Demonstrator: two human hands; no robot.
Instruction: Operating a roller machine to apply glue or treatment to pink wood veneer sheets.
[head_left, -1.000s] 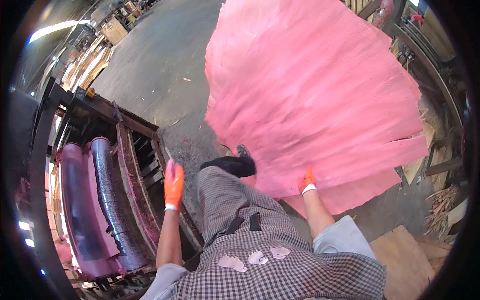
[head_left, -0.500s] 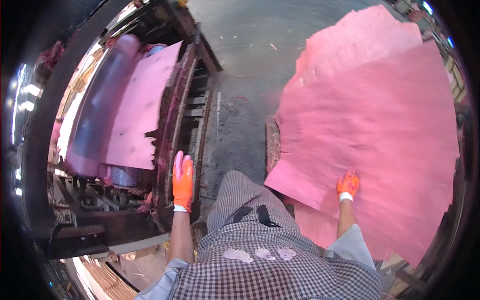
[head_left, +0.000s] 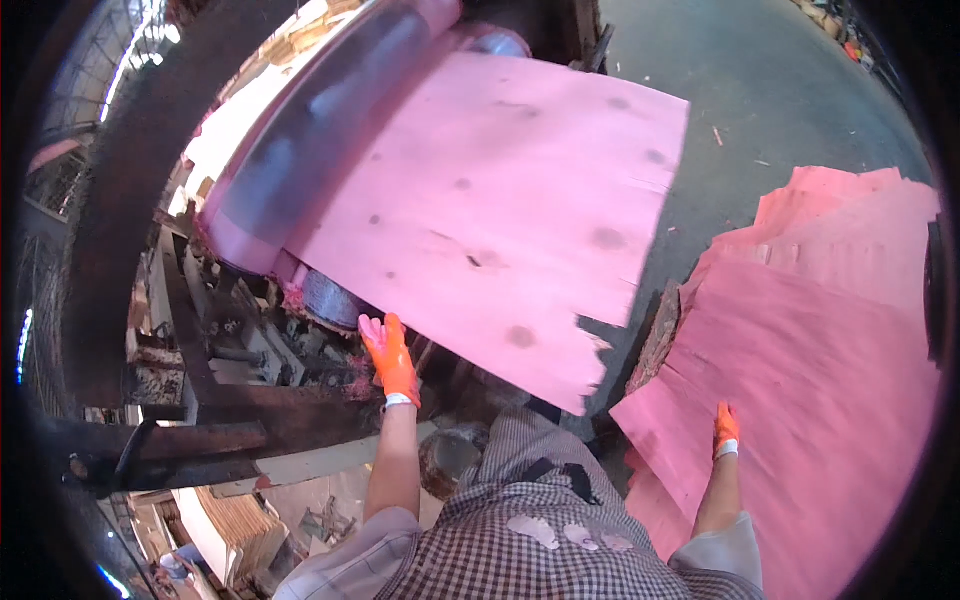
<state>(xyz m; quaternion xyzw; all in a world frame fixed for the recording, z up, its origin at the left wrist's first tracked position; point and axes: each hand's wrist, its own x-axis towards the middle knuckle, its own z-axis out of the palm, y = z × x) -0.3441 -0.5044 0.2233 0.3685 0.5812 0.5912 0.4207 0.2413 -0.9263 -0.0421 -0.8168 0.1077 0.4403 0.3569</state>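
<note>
A pink-coated wood veneer sheet with dark knots and a ragged end sticks out from between the large rollers on the left. My left hand, in an orange glove with pink-stained fingers, is at the sheet's near edge beside the rollers. Its fingers are stretched out; whether they touch the sheet I cannot tell. My right hand, also orange-gloved, rests on a pile of pink veneer sheets on the right, its fingers extended and partly seen edge-on.
Dark machine frame bars run along the left, with pink residue near the rollers. A stack of plain veneer stands at the lower left, where a person is partly visible. Grey floor with small scraps lies beyond the pile.
The veneer sheet has come much farther out of the rollers toward the right. My view has swung left. My left hand has come to the sheet's near edge; my right stays at the pile.
</note>
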